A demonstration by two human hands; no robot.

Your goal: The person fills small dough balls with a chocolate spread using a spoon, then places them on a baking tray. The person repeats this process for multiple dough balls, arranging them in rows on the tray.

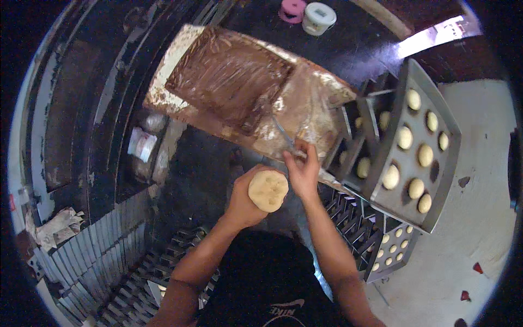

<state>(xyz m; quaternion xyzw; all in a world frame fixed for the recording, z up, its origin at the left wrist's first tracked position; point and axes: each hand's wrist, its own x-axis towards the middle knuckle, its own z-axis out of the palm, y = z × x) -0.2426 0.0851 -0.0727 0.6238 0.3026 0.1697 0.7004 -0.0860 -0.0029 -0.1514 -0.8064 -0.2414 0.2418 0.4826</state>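
In the left fingers point(251, 175) sits pale dough point(268, 191)

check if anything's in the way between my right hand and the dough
Nothing visible stands between the right hand and the exposed top of the dough; the left hand grips its side, and the thin tool points away.

Bakery workroom, as indicated by stacked metal trays point(441, 158) bearing spaced rounds of pale dough point(404, 138), a worktable point(322, 117) with white, flour-like streaks, and a lidded white bucket point(317, 22) beyond.
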